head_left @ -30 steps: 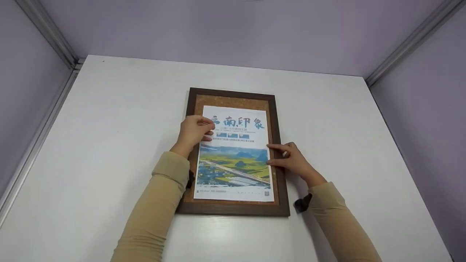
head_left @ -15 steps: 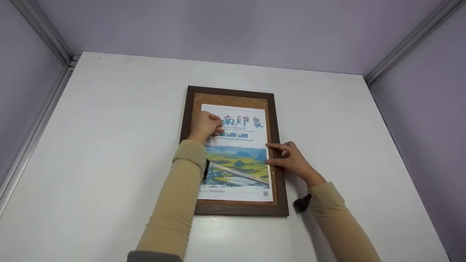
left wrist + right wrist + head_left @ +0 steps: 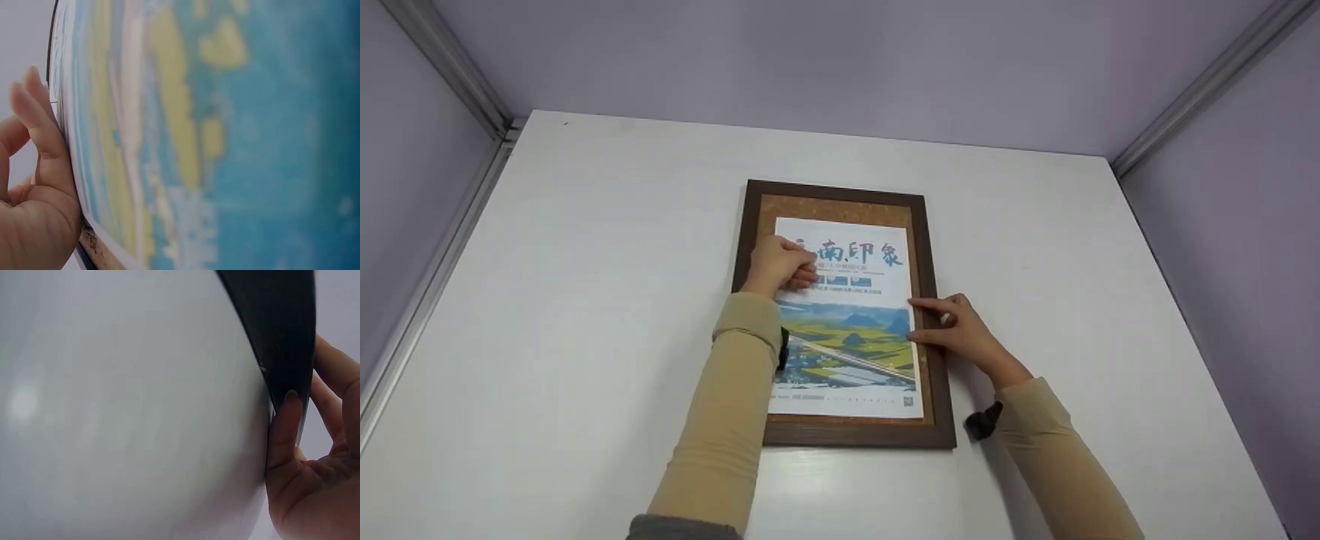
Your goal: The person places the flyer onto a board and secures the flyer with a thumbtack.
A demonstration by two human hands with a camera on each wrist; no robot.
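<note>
The left grip (image 3: 778,264) is lying curled on the poster (image 3: 847,330), holding nothing visible; the right grip (image 3: 960,330), fingers straight, is pressing the frame (image 3: 937,390) beside it.

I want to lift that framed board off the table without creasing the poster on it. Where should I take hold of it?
Probably by the two long side rails of the wooden frame, one hand from the left and one from the right. It lies flat, so fingers would have to slip under the outer edge. The poster covers the cork middle; the left hand and right hand are on it now.
</note>
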